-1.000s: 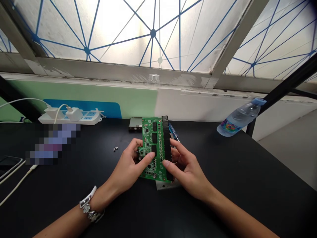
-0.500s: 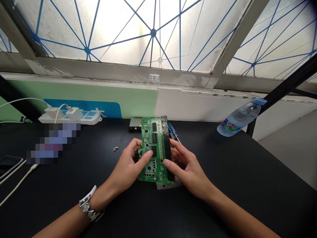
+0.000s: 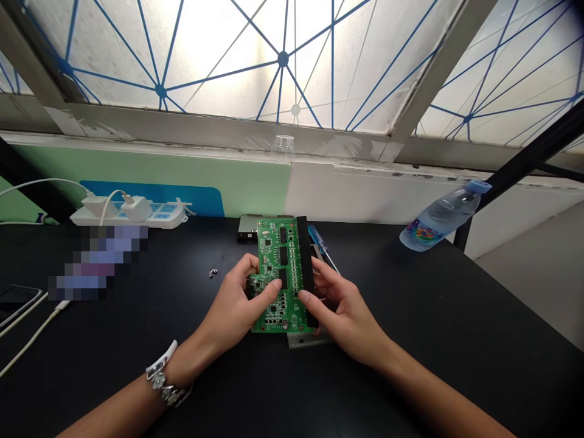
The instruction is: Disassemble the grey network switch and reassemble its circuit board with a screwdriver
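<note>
A green circuit board (image 3: pixel 268 246) with black chips and a long black connector strip along its right edge is held above the black table. My left hand (image 3: pixel 244 298) grips its left side, thumb on the face and fingers partly hidden behind. On the other side my right hand (image 3: pixel 349 313) pinches the connector edge, its thumb on the board's lower right. Beneath and behind the board lie a metal plate (image 3: pixel 303 340), mostly covered, and a grey metal part (image 3: pixel 247 226). A blue screwdriver (image 3: pixel 322 241) rests just right of the board. Small screws (image 3: pixel 213 273) sit to the left.
A white power strip (image 3: pixel 171 216) with plugs and cables stands at the back left. A phone (image 3: pixel 18 301) lies at the left edge, near a blurred patch. At the back right a water bottle (image 3: pixel 438 219) leans beside a black post.
The circuit board has tilted and shifted slightly left, and more of the screwdriver shows. Both hands keep their hold.
</note>
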`<state>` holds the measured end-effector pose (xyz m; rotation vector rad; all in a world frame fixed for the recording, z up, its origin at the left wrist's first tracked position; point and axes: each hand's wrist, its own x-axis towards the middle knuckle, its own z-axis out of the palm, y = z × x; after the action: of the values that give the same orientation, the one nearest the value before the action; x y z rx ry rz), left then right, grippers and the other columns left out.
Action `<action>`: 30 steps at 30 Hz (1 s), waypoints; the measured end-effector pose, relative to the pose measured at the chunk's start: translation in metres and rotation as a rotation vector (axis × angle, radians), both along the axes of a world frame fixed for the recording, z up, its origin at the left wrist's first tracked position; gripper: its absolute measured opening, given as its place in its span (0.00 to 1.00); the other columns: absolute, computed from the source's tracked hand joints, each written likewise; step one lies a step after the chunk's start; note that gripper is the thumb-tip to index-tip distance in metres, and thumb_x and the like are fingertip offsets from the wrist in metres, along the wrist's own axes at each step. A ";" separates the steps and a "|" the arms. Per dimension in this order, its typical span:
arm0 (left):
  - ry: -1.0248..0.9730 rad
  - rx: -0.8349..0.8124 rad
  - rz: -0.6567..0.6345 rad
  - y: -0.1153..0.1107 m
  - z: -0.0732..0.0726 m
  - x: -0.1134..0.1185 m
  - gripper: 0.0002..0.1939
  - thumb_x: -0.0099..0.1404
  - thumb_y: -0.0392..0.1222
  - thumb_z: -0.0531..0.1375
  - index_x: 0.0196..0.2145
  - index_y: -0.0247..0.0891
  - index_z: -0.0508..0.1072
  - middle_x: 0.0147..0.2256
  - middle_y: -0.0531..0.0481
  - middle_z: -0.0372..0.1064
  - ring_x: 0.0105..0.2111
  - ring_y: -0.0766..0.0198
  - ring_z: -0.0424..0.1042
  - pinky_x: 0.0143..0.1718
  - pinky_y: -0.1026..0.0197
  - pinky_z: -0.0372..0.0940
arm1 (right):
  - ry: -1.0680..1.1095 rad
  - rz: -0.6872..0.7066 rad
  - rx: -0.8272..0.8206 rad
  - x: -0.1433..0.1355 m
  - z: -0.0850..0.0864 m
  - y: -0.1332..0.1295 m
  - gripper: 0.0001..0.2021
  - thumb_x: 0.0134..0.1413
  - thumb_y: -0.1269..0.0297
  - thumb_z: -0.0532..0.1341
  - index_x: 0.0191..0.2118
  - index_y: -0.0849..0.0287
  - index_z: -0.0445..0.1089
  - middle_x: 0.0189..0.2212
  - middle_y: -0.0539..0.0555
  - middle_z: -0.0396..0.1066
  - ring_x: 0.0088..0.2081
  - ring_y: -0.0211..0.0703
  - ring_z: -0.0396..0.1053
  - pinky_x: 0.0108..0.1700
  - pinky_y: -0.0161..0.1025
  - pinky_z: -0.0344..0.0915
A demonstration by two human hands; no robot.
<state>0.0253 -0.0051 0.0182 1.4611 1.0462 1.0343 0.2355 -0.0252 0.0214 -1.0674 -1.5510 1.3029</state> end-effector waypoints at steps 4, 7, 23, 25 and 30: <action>0.005 0.004 -0.006 0.001 -0.001 0.000 0.12 0.70 0.50 0.63 0.40 0.40 0.67 0.39 0.49 0.74 0.39 0.58 0.74 0.41 0.57 0.68 | -0.031 -0.007 0.031 0.000 -0.001 -0.001 0.29 0.68 0.58 0.63 0.71 0.48 0.58 0.54 0.59 0.75 0.38 0.43 0.77 0.27 0.33 0.75; 0.001 -0.002 -0.016 0.001 -0.001 0.001 0.12 0.70 0.50 0.63 0.39 0.40 0.67 0.39 0.49 0.74 0.39 0.58 0.74 0.41 0.57 0.69 | -0.032 -0.004 0.069 0.001 -0.002 0.000 0.28 0.68 0.58 0.63 0.70 0.48 0.59 0.52 0.59 0.76 0.38 0.43 0.76 0.34 0.37 0.77; -0.037 0.015 -0.089 -0.001 -0.005 -0.001 0.11 0.71 0.47 0.62 0.45 0.40 0.67 0.44 0.46 0.73 0.44 0.56 0.74 0.45 0.57 0.71 | 0.062 -0.005 -0.059 0.003 0.000 0.002 0.29 0.65 0.55 0.65 0.69 0.46 0.62 0.52 0.57 0.77 0.31 0.40 0.75 0.31 0.37 0.77; -0.030 0.029 -0.090 -0.001 -0.004 -0.001 0.11 0.71 0.47 0.62 0.45 0.40 0.67 0.44 0.46 0.73 0.44 0.56 0.74 0.45 0.56 0.71 | 0.063 -0.004 -0.057 0.003 0.000 0.002 0.29 0.65 0.55 0.65 0.69 0.46 0.62 0.52 0.56 0.77 0.31 0.40 0.75 0.30 0.37 0.77; -0.053 0.017 -0.110 -0.001 -0.002 -0.001 0.11 0.71 0.47 0.62 0.46 0.40 0.67 0.44 0.46 0.73 0.44 0.56 0.75 0.46 0.55 0.71 | 0.073 0.010 -0.048 0.001 0.001 0.001 0.28 0.66 0.57 0.64 0.68 0.47 0.61 0.52 0.56 0.77 0.35 0.42 0.77 0.33 0.38 0.78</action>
<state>0.0242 -0.0065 0.0167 1.4808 0.9114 0.9997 0.2369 -0.0240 0.0224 -1.0311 -1.4790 1.3774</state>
